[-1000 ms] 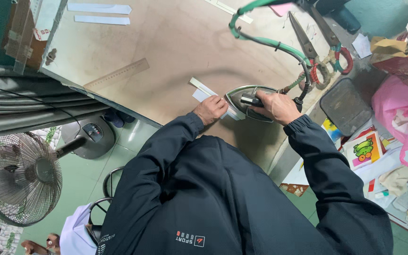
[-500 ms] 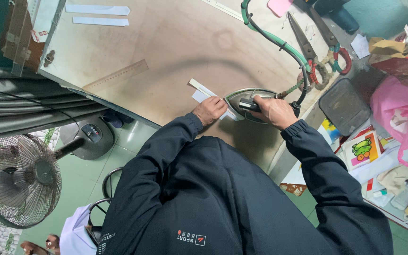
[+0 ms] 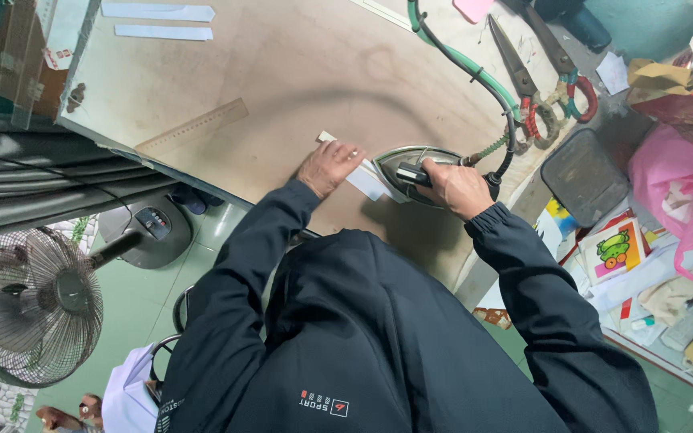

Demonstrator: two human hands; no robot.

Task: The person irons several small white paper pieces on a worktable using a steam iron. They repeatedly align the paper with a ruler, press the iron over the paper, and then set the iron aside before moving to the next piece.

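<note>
Already under heat: white fabric strip (image 3: 360, 175) lying flat on the brown padded board (image 3: 282, 72), one end tucked beneath the nose of the steel iron (image 3: 411, 167), the other end reaching away from the iron toward the wooden ruler (image 3: 192, 127). Pinned flat by the left hand (image 3: 328, 166), fingers spread and pressing on the strip rather than closed around anything, just beside the iron's tip. Gripped at the black handle by the right hand (image 3: 456, 187), clenched firmly around it, soleplate down on the board. Judging by the layout, pressing under way and only partly done: the stretch beneath the iron being worked, the stretch under the left hand seemingly not yet reached. Trailing from the iron's rear, a green cord (image 3: 475, 72), running up the board. Beyond the cord from the iron, two pairs of large scissors (image 3: 541, 76). Far across the board from the iron, past the ruler, two more white strips (image 3: 158, 22) lying apart, possibly waiting their turn.
</note>
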